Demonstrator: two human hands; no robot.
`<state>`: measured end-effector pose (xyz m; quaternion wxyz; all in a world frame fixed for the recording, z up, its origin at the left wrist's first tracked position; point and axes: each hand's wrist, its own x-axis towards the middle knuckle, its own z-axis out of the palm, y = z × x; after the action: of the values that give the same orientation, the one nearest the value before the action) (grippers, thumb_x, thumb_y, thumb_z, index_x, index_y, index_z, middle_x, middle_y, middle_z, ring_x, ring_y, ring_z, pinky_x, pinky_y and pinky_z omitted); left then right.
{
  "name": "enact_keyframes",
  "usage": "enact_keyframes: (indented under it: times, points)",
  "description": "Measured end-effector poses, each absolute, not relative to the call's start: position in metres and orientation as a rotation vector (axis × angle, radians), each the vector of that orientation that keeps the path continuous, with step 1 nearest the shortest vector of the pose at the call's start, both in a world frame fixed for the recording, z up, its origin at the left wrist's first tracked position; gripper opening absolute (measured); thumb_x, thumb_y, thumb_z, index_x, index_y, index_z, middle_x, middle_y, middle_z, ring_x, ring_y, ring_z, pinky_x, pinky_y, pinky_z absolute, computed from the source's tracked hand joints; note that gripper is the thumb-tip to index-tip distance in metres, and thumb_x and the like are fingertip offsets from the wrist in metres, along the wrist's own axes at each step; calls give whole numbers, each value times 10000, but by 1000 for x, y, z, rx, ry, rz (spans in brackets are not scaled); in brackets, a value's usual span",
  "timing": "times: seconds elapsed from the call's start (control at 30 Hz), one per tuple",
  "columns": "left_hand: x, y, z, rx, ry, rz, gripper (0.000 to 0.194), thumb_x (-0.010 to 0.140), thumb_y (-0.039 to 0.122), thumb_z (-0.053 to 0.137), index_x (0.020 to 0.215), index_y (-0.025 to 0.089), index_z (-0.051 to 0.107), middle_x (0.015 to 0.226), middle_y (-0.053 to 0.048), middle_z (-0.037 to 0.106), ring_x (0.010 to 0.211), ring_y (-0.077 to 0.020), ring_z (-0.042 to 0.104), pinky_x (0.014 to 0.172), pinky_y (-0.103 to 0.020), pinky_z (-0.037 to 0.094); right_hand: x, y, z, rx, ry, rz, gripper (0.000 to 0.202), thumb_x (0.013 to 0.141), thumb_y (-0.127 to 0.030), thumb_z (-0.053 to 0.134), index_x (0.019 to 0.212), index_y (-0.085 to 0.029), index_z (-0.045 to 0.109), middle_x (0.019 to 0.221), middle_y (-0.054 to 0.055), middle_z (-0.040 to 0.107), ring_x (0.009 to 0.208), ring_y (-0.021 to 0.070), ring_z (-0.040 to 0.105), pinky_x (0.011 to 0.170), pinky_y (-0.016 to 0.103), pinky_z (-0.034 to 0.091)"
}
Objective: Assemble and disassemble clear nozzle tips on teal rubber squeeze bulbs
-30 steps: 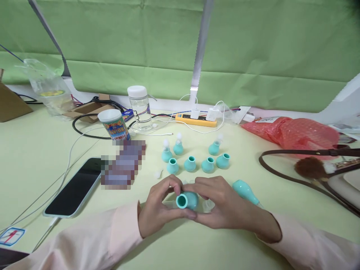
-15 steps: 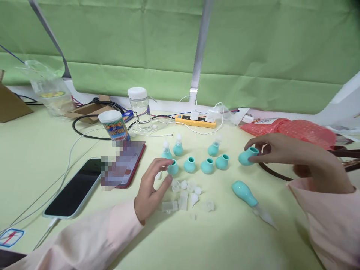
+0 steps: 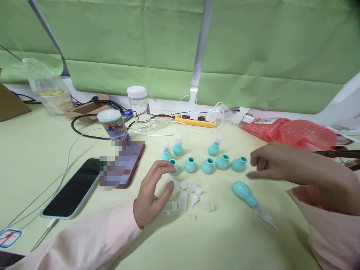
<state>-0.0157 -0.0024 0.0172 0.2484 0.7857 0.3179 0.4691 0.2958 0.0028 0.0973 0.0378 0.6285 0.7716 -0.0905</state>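
My left hand (image 3: 153, 191) is open, its fingers curved around air beside a teal rubber bulb (image 3: 174, 165) that they partly hide; whether they touch it I cannot tell. My right hand (image 3: 266, 165) holds nothing, with thumb and fingers apart, just right of another teal bulb (image 3: 239, 164) whose mouth faces up and right. Several open teal bulbs stand in the same row, such as one bulb (image 3: 207, 166) in the middle. Behind them are three bulbs with clear tops, including the right one (image 3: 213, 148). Clear plastic parts (image 3: 184, 200) lie in front. A teal squeeze bulb with a pointed clear tip (image 3: 244, 192) lies nearer me.
To the left are a black-screened phone (image 3: 74, 189) and a red-cased phone (image 3: 126, 165). Behind them stand a paper cup (image 3: 114, 125) and a water bottle (image 3: 140, 110). A yellow power strip (image 3: 184, 120) and a red bubble-wrap bag (image 3: 292, 131) lie along the back.
My right hand has let go of the teal bulb, which now stands at the row's right end, and has drawn slightly back. My left hand has barely moved.
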Motion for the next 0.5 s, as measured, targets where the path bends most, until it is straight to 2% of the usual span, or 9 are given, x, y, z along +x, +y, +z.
enact_keyframes:
  times: [0.1,0.2,0.3,0.5]
  points:
    - [-16,-4,18,2169,860,1288,237,754,55,449,960,165,488,997,-83,470,962,-186,451,817,-335,366,273,-13,98,1690,2353,-335,206,616,-400,569,716,-219,570,661,13,532,560,148,495,481,250,348]
    - [-17,-5,18,2182,855,1298,218,753,55,449,937,163,497,986,-82,473,957,-185,455,814,-332,372,251,-12,87,1605,2297,-256,189,555,-334,594,645,-191,508,650,8,479,589,154,467,484,245,310]
    - [-17,-6,18,2188,849,1308,205,758,56,443,923,163,500,975,-79,476,944,-182,461,804,-329,379,238,-1,74,1630,2191,-190,237,509,-307,613,573,-182,422,610,-5,413,548,143,424,445,235,253]
    - [-16,-7,18,2201,843,1293,192,758,56,433,903,157,507,958,-82,481,920,-176,470,784,-321,387,235,9,62,1703,2116,-216,250,463,-125,608,605,-177,409,637,-17,395,530,110,385,431,216,243]
